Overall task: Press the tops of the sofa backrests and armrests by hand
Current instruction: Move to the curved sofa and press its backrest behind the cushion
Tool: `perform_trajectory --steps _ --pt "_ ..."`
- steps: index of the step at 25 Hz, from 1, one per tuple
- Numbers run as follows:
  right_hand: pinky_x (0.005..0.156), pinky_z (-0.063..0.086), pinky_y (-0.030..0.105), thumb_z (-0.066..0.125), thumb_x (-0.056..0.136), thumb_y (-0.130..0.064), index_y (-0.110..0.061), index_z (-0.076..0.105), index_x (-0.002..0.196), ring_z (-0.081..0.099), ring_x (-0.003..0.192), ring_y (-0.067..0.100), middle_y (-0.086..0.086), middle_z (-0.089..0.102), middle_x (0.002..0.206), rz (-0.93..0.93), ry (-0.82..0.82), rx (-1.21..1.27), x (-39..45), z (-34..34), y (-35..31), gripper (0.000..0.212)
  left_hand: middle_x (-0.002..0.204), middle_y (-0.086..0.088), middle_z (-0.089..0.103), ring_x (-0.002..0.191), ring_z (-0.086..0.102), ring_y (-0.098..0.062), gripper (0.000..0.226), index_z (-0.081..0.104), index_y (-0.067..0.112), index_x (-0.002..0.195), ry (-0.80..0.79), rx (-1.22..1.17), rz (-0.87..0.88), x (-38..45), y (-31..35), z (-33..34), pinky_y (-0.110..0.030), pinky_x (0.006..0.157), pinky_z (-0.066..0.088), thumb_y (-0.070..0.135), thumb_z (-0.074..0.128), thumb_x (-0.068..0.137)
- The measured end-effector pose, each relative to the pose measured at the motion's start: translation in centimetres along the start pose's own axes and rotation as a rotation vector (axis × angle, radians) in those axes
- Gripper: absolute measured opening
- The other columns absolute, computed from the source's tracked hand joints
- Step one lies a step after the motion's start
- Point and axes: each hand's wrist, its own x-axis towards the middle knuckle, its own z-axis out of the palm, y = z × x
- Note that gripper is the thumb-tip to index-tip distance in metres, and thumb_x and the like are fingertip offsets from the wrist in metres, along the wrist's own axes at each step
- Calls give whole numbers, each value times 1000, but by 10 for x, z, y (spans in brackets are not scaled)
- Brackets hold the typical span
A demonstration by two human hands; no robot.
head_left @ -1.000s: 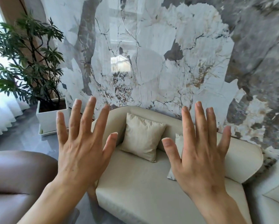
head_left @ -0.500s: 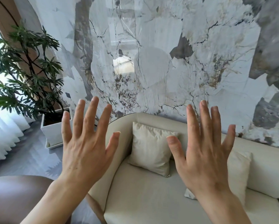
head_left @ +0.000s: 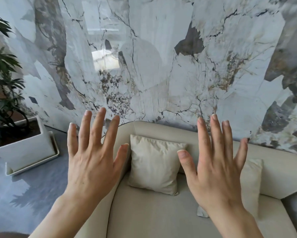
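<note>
Left hand (head_left: 92, 162) and right hand (head_left: 216, 170) are hovering flat, fingers spread apart, gripping nothing, above the cream sofa (head_left: 154, 219); its backrest (head_left: 170, 133) is lying at twelve o'clock.

Cream sofa (head_left: 161, 217), cream cushions (head_left: 154, 164), grey-veined white marble wall (head_left: 161, 66), white planter (head_left: 24, 145), green plant (head_left: 1, 74)

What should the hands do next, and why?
Probably lower both hands forward onto the top of the cream sofa's backrest. The left hand and right hand are open with fingers spread and hold nothing, and they appear to be raised in front of the sofa, not yet pressing it.
</note>
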Motion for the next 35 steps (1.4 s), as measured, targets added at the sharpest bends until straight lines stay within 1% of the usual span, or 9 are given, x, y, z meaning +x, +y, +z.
perform_trajectory --steps 6,9,11,16,19,22,27,32,35 --pt "113 5 61 22 93 -59 -17 24 152 12 148 26 9 20 161 109 -105 -153 67 112 -92 72 158 -13 31 149 16 -35 64 41 16 147 -79 -98 52 76 -119 115 -55 120 5 46 41 91" --pt "114 5 60 22 93 -59 -17 24 152 13 148 25 7 21 161 154 -196 -235 94 161 -106 72 157 -15 32 148 19 -37 63 43 13 145 -166 -151 71 102 -144 172 -57 119 7 44 42 91" --pt "115 5 60 22 93 -59 -17 23 152 12 149 24 6 21 161 184 -232 -265 103 189 -99 72 158 -16 30 148 18 -38 64 42 12 146 -225 -177 75 109 -143 209 -57 119 6 45 41 91" --pt "114 6 61 21 93 -59 -18 24 151 15 148 25 7 23 160 199 -289 -234 105 265 -45 71 157 -15 32 148 20 -36 63 39 13 146 -268 -169 132 98 -114 295 -57 119 9 46 39 92" --pt "114 5 59 22 93 -58 -17 27 151 17 148 27 8 25 159 200 -342 -194 99 339 -3 71 156 -16 33 147 21 -36 63 39 13 146 -316 -149 156 88 -88 365 -59 118 11 45 39 92" --pt "115 4 58 21 93 -59 -17 29 150 18 147 27 9 25 159 185 -350 -167 88 411 26 71 158 -15 32 148 20 -36 62 37 14 148 -351 -129 141 82 -70 430 -57 119 10 46 36 94" --pt "116 3 58 18 93 -60 -20 25 151 13 149 26 7 21 161 188 -358 -137 78 530 63 71 159 -14 30 149 19 -35 68 38 17 148 -436 -141 175 77 -51 548 -58 120 9 58 20 97" --pt "116 5 57 21 92 -59 -22 22 152 12 149 26 7 19 161 210 -352 -137 86 619 86 70 162 -11 25 151 14 -32 72 34 20 151 -511 -100 194 85 -42 639 -56 121 5 60 21 93" --pt "118 9 56 20 92 -59 -21 17 153 12 149 26 7 17 162 199 -382 -166 85 657 91 72 161 -8 29 149 22 -32 69 31 22 153 -485 -35 221 82 -44 674 -57 120 11 57 26 93"
